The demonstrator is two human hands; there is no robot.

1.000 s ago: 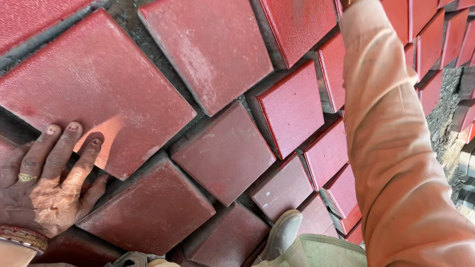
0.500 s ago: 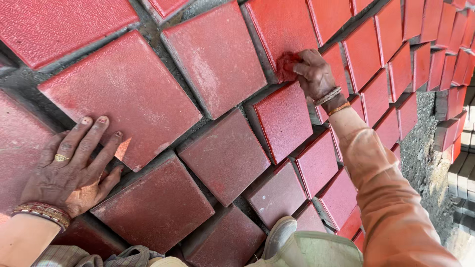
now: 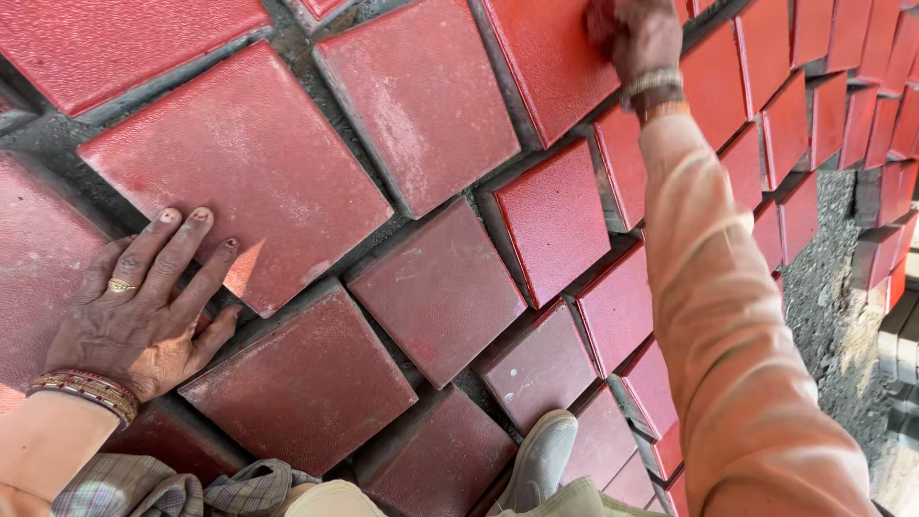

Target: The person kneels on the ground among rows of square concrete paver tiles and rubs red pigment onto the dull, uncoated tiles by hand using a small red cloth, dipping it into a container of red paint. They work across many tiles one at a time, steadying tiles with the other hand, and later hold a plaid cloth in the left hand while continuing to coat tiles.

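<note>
Red square paving tiles lie in rows with dark gaps between them. My left hand (image 3: 144, 316), with a ring and bangles, rests flat with fingers spread across the corner of a large dusty tile (image 3: 249, 163) and holds nothing. My right arm in a peach sleeve stretches far forward. My right hand (image 3: 646, 38) is at the top edge of the view, its fingers curled over a dark red wad (image 3: 603, 19) pressed on a brighter, glossy tile (image 3: 546, 67). The frame cuts off part of this hand.
My grey shoe (image 3: 541, 460) stands on the tiles at the bottom centre. Dark gravel ground (image 3: 833, 287) runs along the right side, with more tiles (image 3: 885, 239) on edge beyond it. Nearer tiles look dull and dusty, farther ones shiny.
My right hand has come into view and reached farther up the glossy tile. My left hand stays flat on the same tile corner. The view has shifted slightly.
</note>
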